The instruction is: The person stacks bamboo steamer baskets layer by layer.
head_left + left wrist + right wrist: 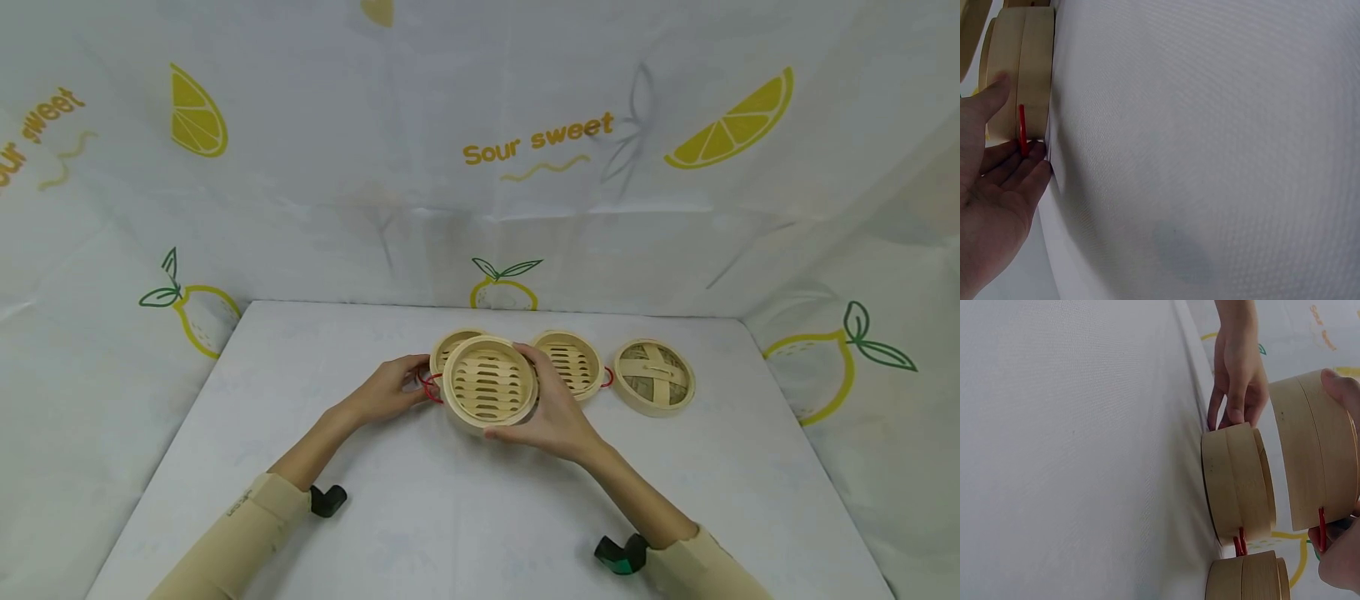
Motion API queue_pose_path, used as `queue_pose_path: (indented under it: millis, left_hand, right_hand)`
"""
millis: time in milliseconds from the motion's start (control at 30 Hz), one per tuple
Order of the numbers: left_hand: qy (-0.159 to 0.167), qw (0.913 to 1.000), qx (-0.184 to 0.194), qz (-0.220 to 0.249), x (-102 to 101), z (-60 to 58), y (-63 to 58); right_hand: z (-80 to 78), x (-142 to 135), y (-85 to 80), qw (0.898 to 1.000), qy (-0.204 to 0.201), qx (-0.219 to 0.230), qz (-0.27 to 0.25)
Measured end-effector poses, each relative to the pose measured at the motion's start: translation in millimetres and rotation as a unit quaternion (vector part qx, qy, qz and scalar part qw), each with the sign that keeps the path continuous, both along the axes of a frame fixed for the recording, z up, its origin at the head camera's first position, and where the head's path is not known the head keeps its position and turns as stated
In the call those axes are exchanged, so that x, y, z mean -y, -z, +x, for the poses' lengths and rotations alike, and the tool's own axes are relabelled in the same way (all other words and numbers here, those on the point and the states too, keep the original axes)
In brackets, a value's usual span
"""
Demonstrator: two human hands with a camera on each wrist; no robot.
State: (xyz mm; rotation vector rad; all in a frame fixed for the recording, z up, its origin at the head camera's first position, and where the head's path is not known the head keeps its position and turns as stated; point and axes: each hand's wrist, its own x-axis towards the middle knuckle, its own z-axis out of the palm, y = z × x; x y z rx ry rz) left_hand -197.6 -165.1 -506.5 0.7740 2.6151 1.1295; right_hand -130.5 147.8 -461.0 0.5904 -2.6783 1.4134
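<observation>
My right hand [555, 421] grips a round bamboo steamer basket [491, 383] with a slatted base, thumb at the near side and fingers at the far side. This basket is tilted and held above the table. Behind it, partly hidden, a second steamer basket [450, 346] stands on the table. My left hand [390, 387] touches that one's left side, its fingers fairly straight beside a red loop handle [1023, 131]. A third steamer basket [573, 367] sits just right of the held one, and a woven bamboo lid [655, 379] lies beyond it.
The white table [450, 517] ends at a back edge just behind the baskets. A lemon-printed sheet [420, 250] rises behind it and at both sides. Black wrist cameras [328, 500] show at both sleeves.
</observation>
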Motion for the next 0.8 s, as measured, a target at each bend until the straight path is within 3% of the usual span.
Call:
queue_pose_path:
  millis: [800]
  left_hand:
    - [-0.002, 1.0, 0.002, 0.006, -1.6, 2.2, -1.7]
  right_hand:
    - [-9.2, 7.3, 6.5, 1.0, 0.006, -0.001, 0.012]
